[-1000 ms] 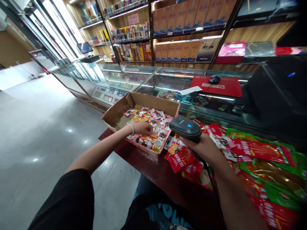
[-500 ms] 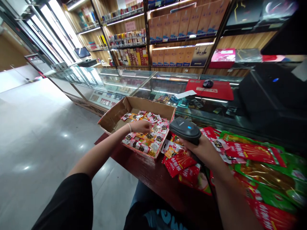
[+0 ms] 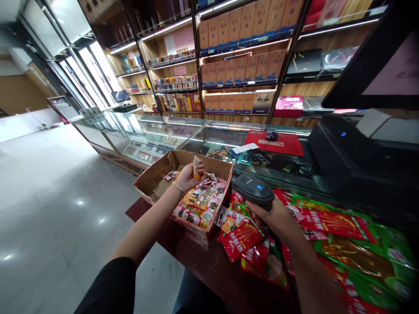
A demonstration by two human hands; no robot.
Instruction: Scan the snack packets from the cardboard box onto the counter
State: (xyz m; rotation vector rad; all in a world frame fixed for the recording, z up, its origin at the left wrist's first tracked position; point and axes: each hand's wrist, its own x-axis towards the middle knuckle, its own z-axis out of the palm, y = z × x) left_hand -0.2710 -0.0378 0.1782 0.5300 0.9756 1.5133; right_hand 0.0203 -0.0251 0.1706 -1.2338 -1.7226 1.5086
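Above the open cardboard box (image 3: 147,176), my left hand (image 3: 188,176) holds a small snack packet (image 3: 196,168), palm turned up and fingers curled about it. Inside the box lie several small packets (image 3: 199,196) with pink, white and orange wrapping. My right hand (image 3: 271,213) grips the handle of a black barcode scanner (image 3: 253,188), its head pointing left toward the box and a blue light lit on top. Under the scanner, red snack bags (image 3: 240,240) lie in a loose pile.
Green and red snack bags (image 3: 356,257) spread to the right. Beyond the box runs a glass display counter (image 3: 163,126) with a red mat (image 3: 288,146), a mouse (image 3: 271,135) and a paper slip (image 3: 245,148). A black checkout machine (image 3: 347,152) stands at right.
My left hand has risen from among the packets in the box and turned palm up, with a small packet now showing in it. The scanner stays in my right hand. The view has tilted upward.
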